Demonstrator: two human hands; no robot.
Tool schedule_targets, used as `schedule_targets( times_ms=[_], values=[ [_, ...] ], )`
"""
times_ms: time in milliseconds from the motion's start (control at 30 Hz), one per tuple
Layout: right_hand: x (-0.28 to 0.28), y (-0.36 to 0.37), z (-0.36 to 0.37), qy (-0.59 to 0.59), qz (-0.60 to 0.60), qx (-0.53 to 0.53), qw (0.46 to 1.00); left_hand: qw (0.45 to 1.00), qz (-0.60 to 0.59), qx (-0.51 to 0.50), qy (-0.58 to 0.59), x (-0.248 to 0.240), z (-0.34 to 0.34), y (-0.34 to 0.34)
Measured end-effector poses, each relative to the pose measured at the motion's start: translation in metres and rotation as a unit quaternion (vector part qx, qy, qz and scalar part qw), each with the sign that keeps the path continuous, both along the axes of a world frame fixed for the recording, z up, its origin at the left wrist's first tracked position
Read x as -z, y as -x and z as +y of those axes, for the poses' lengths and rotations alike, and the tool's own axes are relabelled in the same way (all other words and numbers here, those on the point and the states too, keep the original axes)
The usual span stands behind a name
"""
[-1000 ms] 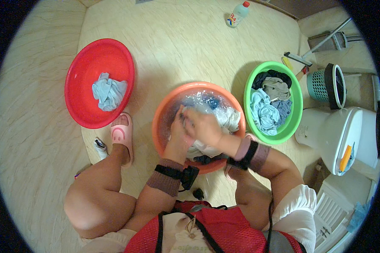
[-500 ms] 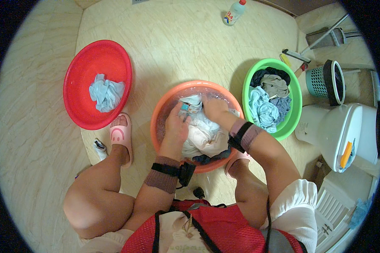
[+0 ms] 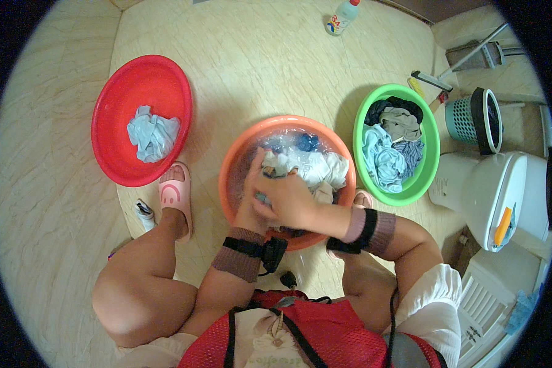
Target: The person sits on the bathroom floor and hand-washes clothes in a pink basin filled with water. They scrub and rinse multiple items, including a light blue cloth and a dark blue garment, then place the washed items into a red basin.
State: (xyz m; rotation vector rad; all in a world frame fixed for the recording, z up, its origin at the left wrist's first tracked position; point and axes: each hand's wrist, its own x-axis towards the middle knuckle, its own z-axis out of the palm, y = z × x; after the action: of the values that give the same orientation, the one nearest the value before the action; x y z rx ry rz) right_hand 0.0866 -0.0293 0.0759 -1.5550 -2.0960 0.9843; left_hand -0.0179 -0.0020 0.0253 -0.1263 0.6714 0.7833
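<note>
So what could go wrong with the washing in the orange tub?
Water could slosh over the orange tub's rim and make the floor slippery near the pink slipper. Also, the black device strapped on the left wrist sits close to the tub, so it might get splashed.

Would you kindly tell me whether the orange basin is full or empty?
Not empty: the orange basin holds glinting water and bunched white fabric, though how deep the water is cannot be told.
</note>
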Motion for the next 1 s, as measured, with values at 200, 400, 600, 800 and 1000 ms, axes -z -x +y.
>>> schedule_targets(
  times_ms=[200, 400, 600, 800, 1000],
  values=[
    [0.011, -0.019, 0.031, -0.028, -0.077, 0.176, 0.981, 0.996, 0.069, -0.019, 0.057, -0.004, -0.01, -0.011],
    [0.019, -0.007, 0.012, -0.052, -0.015, 0.107, 0.993, 0.998, 0.019, -0.017, 0.049, 0.016, -0.005, -0.006],
    [0.08, -0.073, 0.036, -0.008, -0.175, 0.183, 0.968, 0.983, 0.109, -0.138, 0.054, 0.039, 0.01, -0.007],
    [0.092, -0.071, 0.026, 0.155, -0.279, 0.035, 0.947, 0.988, 0.127, -0.081, 0.017, 0.053, 0.001, 0.0],
    [0.078, -0.055, 0.052, 0.131, -0.209, 0.161, 0.956, 0.984, 0.152, -0.063, 0.067, 0.041, 0.004, -0.006]
  ],
)
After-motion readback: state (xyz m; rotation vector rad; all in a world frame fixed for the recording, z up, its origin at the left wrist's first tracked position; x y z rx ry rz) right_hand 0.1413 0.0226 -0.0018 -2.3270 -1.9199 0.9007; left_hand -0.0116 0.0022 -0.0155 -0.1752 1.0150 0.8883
